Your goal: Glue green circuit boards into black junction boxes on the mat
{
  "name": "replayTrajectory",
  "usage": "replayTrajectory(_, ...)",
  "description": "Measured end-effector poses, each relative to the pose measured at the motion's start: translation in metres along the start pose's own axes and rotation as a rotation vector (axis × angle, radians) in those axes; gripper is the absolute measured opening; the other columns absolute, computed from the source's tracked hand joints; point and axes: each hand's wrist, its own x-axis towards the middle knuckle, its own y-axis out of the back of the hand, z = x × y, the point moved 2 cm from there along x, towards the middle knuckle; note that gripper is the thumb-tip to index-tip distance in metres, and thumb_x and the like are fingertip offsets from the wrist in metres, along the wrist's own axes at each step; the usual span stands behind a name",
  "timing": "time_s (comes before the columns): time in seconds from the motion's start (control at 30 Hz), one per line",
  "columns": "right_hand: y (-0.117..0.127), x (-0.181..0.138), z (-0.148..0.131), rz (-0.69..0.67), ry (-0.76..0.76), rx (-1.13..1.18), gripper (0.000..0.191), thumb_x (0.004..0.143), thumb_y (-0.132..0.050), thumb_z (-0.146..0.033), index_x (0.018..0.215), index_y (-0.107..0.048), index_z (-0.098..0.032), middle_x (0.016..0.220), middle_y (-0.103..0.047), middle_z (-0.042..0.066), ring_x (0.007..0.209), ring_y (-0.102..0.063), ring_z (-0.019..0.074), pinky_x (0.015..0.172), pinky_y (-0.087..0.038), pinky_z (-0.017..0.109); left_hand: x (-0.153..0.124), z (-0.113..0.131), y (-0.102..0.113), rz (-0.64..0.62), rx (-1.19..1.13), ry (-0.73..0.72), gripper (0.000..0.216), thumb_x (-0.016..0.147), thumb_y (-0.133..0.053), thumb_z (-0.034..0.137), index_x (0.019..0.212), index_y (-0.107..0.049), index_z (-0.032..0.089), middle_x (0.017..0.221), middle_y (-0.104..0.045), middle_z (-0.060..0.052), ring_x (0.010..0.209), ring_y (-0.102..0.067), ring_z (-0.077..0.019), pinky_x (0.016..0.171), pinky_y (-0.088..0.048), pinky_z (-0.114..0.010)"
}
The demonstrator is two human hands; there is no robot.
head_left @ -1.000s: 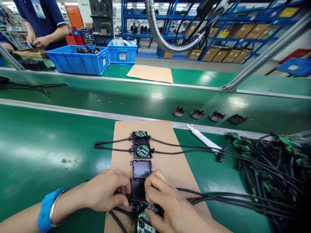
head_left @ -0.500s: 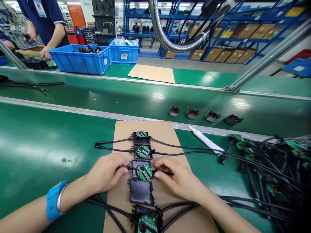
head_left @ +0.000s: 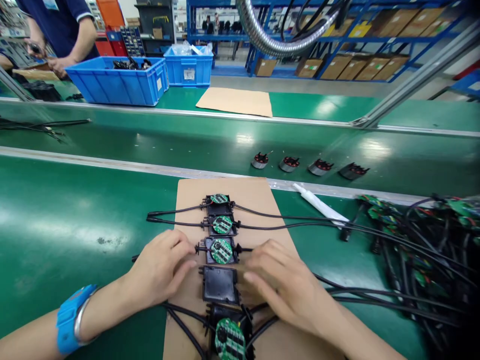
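Observation:
A column of black square housings lies on a brown cardboard sheet [head_left: 262, 200]. Three of them, the third [head_left: 221, 250] among them, carry round green circuit boards with black cables running out both sides. Below these sits an empty black housing [head_left: 220, 285], then another housing with a board [head_left: 229, 340] at the bottom edge. My left hand [head_left: 161, 267] rests on the sheet, fingers loosely stretched, tips by the left cable of the third housing. My right hand [head_left: 288, 287] lies flat, fingers apart, just right of the empty housing, holding nothing.
A tangle of cabled green boards [head_left: 420, 240] lies at the right. A white tube [head_left: 318, 209] sits by the conveyor rail. Several small round parts [head_left: 288, 163] ride the conveyor. Blue bins [head_left: 112, 82] and another person's hands [head_left: 56, 65] are at the far left.
A housing with its green board went from near me into the third place. Both hands then let go of its cables and drew back. The round parts on the conveyor drifted left.

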Motion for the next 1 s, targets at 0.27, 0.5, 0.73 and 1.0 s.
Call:
replayTrajectory(0.27, -0.036, -0.024, -0.06, -0.178, -0.045, 0.093, 0.022, 0.06, -0.07, -0.014, 0.075, -0.055, -0.02, 0.092, -0.053, 0.005, 0.091, -0.048, 0.0218, 0.074, -0.046, 0.032, -0.032, 0.025, -0.024, -0.318, -0.106, -0.151, 0.008, 0.089, -0.055, 0.017, 0.093, -0.06, 0.023, 0.089, -0.061, -0.001, 0.087, -0.055, -0.0198, 0.08, -0.045, -0.032)
replayTrajectory(0.5, -0.035, -0.034, -0.053, -0.031, 0.044, 0.028, 0.017, 0.072, -0.068, -0.02, 0.073, -0.051, -0.022, 0.088, -0.056, 0.004, 0.081, -0.051, 0.0187, 0.066, -0.045, 0.029, -0.033, 0.022, -0.021, -0.279, -0.076, -0.181, 0.013, 0.09, -0.047, 0.016, 0.1, -0.053, 0.023, 0.094, -0.058, -0.003, 0.085, -0.056, -0.0194, 0.077, -0.047, -0.031)
replayTrajectory(0.73, -0.008, -0.018, -0.012, -0.129, -0.185, 0.081, 0.009, 0.09, -0.053, -0.025, 0.098, -0.05, -0.022, 0.093, -0.061, 0.004, 0.083, -0.057, 0.0166, 0.073, -0.048, 0.03, -0.028, 0.004, -0.02, -0.163, 0.024, -0.01, 0.015, 0.096, -0.036, 0.022, 0.098, -0.051, 0.022, 0.094, -0.055, -0.004, 0.076, -0.057, -0.0182, 0.065, -0.047, -0.029)
replayTrajectory(1.0, -0.019, -0.019, 0.001, 0.026, -0.004, -0.162, 0.014, 0.091, -0.055, -0.031, 0.096, -0.058, -0.019, 0.089, -0.059, 0.007, 0.084, -0.053, 0.0211, 0.073, -0.045, 0.036, -0.029, 0.01, -0.016, -0.052, 0.237, -0.045, 0.014, 0.093, -0.039, 0.014, 0.09, -0.052, 0.018, 0.086, -0.055, -0.006, 0.077, -0.05, -0.0218, 0.067, -0.044, -0.035)
